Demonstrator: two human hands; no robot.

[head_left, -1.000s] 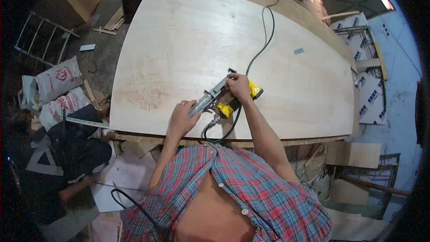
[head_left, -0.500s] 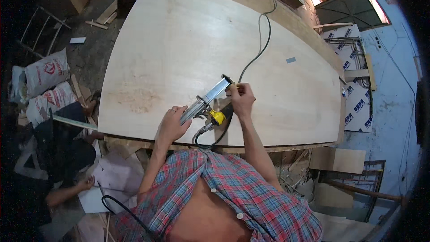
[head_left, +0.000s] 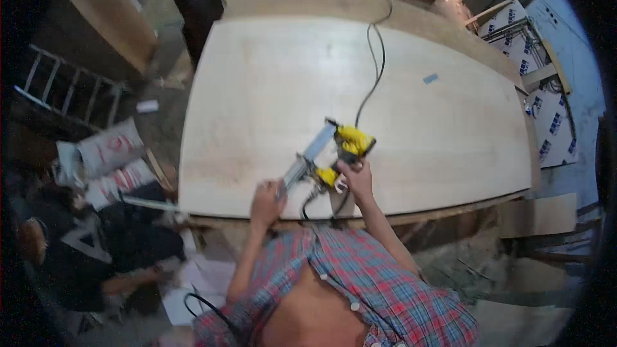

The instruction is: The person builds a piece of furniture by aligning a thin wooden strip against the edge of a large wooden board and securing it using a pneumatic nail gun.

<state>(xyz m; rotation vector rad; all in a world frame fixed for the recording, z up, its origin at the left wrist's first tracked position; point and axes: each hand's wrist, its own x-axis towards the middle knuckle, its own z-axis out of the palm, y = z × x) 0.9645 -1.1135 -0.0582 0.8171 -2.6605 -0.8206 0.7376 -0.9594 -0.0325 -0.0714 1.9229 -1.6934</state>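
A yellow and black air nail gun (head_left: 352, 140) with a long silver magazine (head_left: 316, 144) lies tilted over a pale wooden panel (head_left: 257, 83). My left hand (head_left: 267, 202) is closed round the near end of the magazine. My right hand (head_left: 357, 178) grips the black handle on the tool's right side. A dark air hose (head_left: 370, 92) runs from the tool across the panel to its far edge. Motion blur softens both hands, and part of the handle is hidden by my right fingers.
A small grey strip (head_left: 430, 79) lies on the panel at the right. To the left are white sacks (head_left: 110, 148), a metal ladder (head_left: 71, 87) and a co-worker in dark clothes (head_left: 122, 238). Sheet boards (head_left: 549, 115) lean on the blue wall at the right.
My right hand has moved from the tool's front end down to its handle. The yellow body has swung into view, and the whole view has shifted.
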